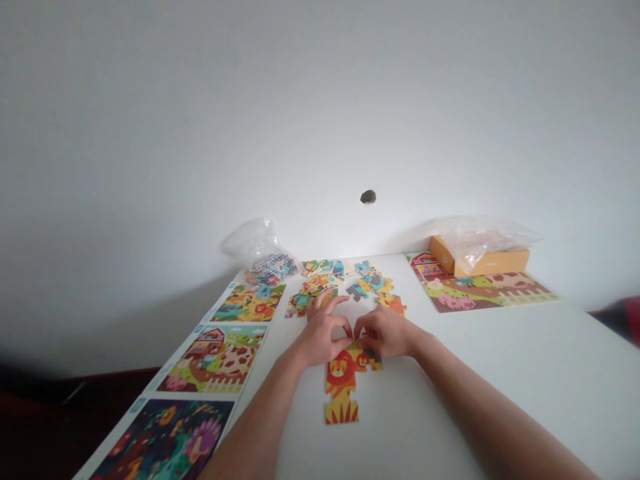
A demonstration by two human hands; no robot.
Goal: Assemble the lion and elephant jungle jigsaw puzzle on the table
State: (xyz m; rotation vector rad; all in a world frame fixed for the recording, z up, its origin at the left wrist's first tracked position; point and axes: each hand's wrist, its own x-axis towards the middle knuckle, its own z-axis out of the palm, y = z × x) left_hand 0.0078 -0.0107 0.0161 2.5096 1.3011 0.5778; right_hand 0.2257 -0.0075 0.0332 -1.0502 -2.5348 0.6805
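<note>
As the left hand [320,337] and right hand [386,332] close narrowly over the top of a lion jigsaw puzzle [343,381] on a white table [525,373], their fingers hide the pieces beneath, so any firm hold cannot be made out.

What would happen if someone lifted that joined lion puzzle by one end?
The joined lion puzzle would probably sag or come apart, since its pieces seem only interlocked, lying flat. Each piece looks like thin, stiff card, so likely light.
</note>
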